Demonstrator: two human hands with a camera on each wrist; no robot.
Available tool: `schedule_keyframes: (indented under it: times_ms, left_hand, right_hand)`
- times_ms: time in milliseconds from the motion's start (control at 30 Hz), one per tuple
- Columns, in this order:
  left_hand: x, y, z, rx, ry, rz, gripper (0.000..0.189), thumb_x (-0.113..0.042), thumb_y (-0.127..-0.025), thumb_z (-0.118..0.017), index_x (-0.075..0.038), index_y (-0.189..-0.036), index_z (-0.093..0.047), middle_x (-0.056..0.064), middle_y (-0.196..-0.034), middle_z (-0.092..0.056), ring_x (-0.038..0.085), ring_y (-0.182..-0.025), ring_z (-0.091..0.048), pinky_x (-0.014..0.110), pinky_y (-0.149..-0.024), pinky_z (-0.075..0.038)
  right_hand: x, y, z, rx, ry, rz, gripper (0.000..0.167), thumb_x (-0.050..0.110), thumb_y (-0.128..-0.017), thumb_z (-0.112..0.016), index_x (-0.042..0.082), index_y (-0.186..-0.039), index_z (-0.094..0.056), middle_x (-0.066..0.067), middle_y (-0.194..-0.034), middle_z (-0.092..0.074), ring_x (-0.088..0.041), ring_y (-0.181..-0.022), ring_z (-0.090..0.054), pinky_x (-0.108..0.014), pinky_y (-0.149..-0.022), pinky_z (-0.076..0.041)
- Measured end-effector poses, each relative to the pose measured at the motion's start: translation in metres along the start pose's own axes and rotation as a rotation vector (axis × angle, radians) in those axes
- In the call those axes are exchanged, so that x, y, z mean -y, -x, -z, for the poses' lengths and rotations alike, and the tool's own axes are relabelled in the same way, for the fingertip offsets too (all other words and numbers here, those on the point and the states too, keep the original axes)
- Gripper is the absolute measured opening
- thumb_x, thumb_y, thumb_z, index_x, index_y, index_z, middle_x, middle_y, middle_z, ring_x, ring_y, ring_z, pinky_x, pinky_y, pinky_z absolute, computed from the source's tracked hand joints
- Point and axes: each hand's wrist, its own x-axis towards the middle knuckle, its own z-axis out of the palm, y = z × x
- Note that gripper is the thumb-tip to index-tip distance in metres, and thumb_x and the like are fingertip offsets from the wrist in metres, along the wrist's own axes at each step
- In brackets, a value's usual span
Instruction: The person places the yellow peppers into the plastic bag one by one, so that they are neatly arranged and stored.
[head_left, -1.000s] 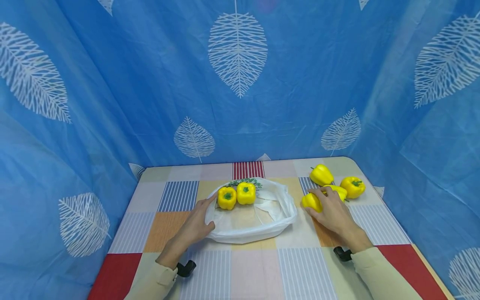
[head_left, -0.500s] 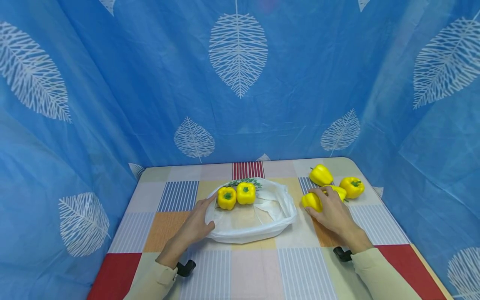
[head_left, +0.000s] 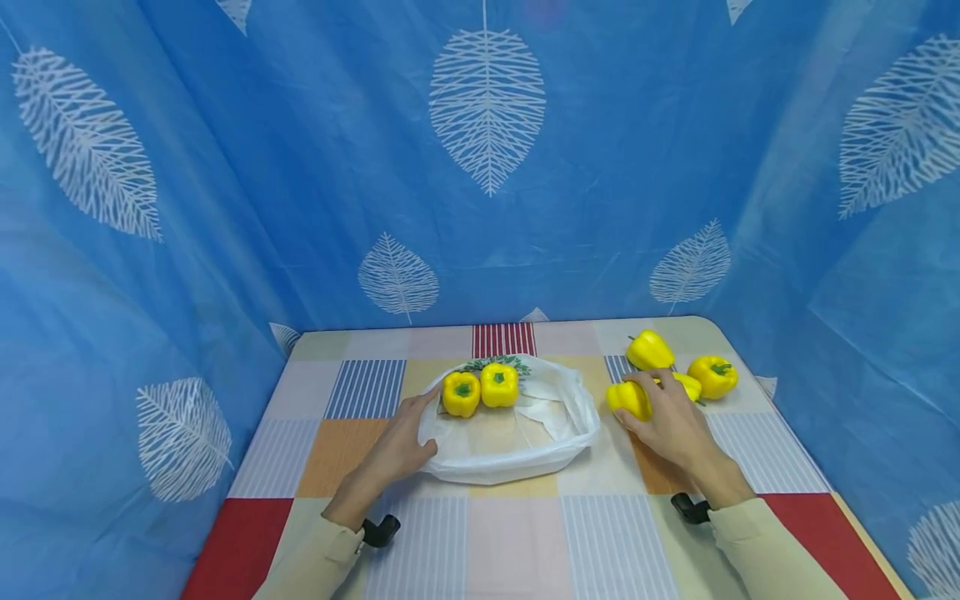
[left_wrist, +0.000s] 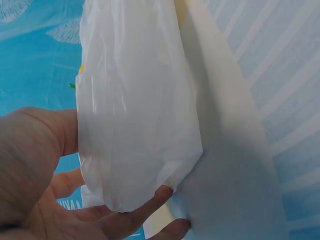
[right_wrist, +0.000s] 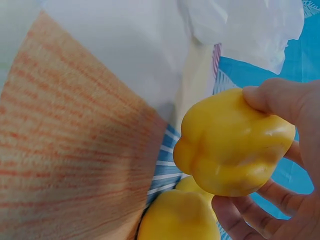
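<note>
In the head view, my right hand (head_left: 670, 422) grips a yellow bell pepper (head_left: 628, 401) on the right of the table. The right wrist view shows the thumb over this pepper (right_wrist: 235, 145) and the fingers beneath it. My left hand (head_left: 395, 444) rests spread against the left side of a white plastic bag (head_left: 491, 472), whose mouth is wide and rolled down. In the left wrist view, the thumb and fingers touch the bag's outer wall (left_wrist: 137, 110). Two yellow bell peppers, one left (head_left: 461, 394) and one right (head_left: 499, 385), stand inside the bag near its back.
Close to my right hand lie more yellow bell peppers: one at the back (head_left: 650, 350), one at the right (head_left: 713, 377) and one (head_left: 687, 386) partly hidden behind the fingers. A patchwork cloth (head_left: 517, 542) covers the table. Blue leaf-print curtains (head_left: 330, 167) surround its back and sides.
The head view has shifted slightly, so everything sits a little further right in it. Both hands, the bag and the peppers keep their places relative to each other.
</note>
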Motion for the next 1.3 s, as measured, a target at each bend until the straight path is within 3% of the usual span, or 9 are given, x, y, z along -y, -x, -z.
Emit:
schedule_keyframes:
  times_ms: [167,467,767,1033,1300]
  left_hand:
    - [-0.001,0.0,-0.001,0.003,0.017,0.051,0.095,0.002,-0.098,-0.081,-0.016,-0.182,-0.041,0.026,-0.18,-0.046,0.047,-0.158,-0.06,0.072,-0.128,-0.054]
    - [-0.001,-0.001,-0.001,0.006,0.023,0.055,0.094,0.0,-0.098,-0.082,-0.015,-0.182,-0.041,0.025,-0.179,-0.047,0.048,-0.158,-0.059,0.072,-0.129,-0.053]
    - [0.001,0.001,-0.001,-0.007,0.025,0.015,0.093,0.001,-0.097,-0.081,-0.011,-0.18,-0.042,0.028,-0.178,-0.047,0.05,-0.159,-0.057,0.072,-0.13,-0.052]
    - [-0.001,0.001,-0.002,-0.011,0.022,0.026,0.093,0.002,-0.096,-0.082,-0.011,-0.18,-0.043,0.027,-0.178,-0.048,0.049,-0.159,-0.058,0.072,-0.129,-0.053]
    - [-0.002,0.002,-0.004,-0.018,0.006,0.04,0.095,0.001,-0.096,-0.081,-0.012,-0.181,-0.042,0.027,-0.179,-0.047,0.05,-0.16,-0.057,0.072,-0.129,-0.053]
  right_hand:
    - [0.002,0.0,0.004,-0.012,-0.014,0.015,0.063,0.025,-0.1,-0.092,0.007,-0.154,-0.064,-0.032,-0.153,-0.058,-0.056,-0.128,-0.067,-0.077,-0.097,-0.065]
    - [0.012,-0.005,0.009,-0.027,-0.024,0.002,0.075,0.028,-0.102,-0.09,0.011,-0.166,-0.056,-0.037,-0.153,-0.057,-0.053,-0.119,-0.071,-0.073,-0.094,-0.067]
    - [0.02,-0.006,0.014,-0.038,-0.048,-0.018,0.079,0.028,-0.104,-0.089,0.013,-0.171,-0.051,-0.038,-0.159,-0.052,-0.055,-0.123,-0.07,-0.077,-0.101,-0.066]
    - [0.021,-0.01,0.021,-0.093,-0.08,0.022,0.079,0.019,-0.1,-0.091,0.01,-0.169,-0.054,-0.038,-0.157,-0.052,-0.056,-0.12,-0.071,-0.077,-0.101,-0.067]
    - [0.029,-0.012,0.022,-0.069,-0.131,0.011,0.077,0.018,-0.101,-0.088,0.008,-0.169,-0.053,-0.038,-0.158,-0.049,-0.056,-0.13,-0.063,-0.079,-0.11,-0.061]
